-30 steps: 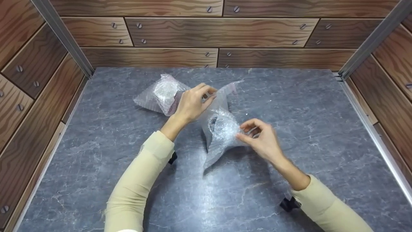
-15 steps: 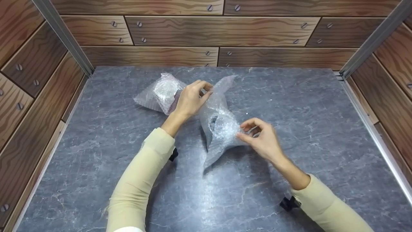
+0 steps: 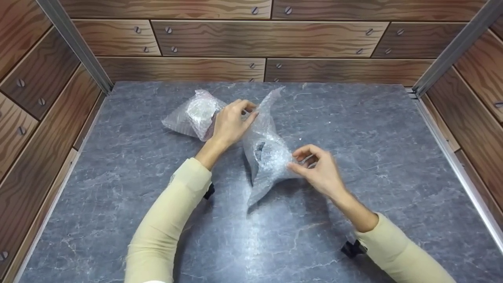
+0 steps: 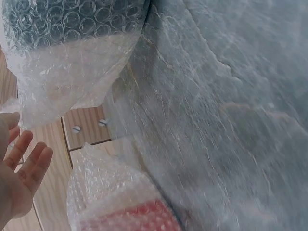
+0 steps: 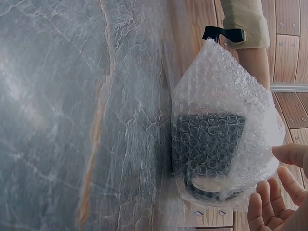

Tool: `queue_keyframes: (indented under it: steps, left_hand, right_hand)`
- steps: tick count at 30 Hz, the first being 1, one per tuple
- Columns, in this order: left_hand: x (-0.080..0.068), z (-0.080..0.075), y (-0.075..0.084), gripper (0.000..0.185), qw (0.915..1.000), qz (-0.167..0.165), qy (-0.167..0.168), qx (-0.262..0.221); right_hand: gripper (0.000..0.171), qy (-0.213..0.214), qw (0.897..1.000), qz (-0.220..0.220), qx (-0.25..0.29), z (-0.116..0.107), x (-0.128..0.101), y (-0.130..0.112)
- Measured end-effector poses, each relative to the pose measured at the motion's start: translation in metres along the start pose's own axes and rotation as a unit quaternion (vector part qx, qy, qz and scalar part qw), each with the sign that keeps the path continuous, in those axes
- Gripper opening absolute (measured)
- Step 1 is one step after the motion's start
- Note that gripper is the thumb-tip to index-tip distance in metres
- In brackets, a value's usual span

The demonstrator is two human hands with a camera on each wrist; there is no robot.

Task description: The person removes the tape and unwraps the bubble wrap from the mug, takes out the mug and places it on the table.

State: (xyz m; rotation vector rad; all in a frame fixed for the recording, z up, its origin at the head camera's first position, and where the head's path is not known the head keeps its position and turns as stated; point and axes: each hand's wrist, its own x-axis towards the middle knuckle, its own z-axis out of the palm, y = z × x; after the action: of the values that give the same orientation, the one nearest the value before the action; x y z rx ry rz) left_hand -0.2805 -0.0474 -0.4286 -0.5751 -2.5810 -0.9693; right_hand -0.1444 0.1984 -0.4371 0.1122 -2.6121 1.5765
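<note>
Head camera looks down from above on the grey marble-patterned tabletop [image 3: 353, 129]; both wrist cameras sit close, sharing the clear bubble-wrap bundle around a dark mug [image 5: 211, 139].

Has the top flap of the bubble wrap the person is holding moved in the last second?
Yes. The top flap of the bubble wrap, held by the left hand, has swung up and left toward the back wall; it pointed right before.

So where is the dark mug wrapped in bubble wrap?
The dark mug in clear bubble wrap is mid-table in the head view, between the left hand and right hand.
</note>
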Motion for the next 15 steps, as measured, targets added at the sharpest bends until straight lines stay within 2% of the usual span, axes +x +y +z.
queue_keyframes:
  steps: [8,15]
  left_hand:
    - [-0.011,-0.017,-0.001,0.023,0.9997,0.005,-0.023,-0.003]
    - [-0.026,-0.025,0.000,0.022,0.9982,0.045,-0.037,0.015]
  right_hand:
    - [0.025,0.001,1.000,-0.003,-0.001,0.000,-0.001,-0.001]
    - [0.025,0.001,1.000,-0.002,0.008,0.000,-0.001,-0.001]
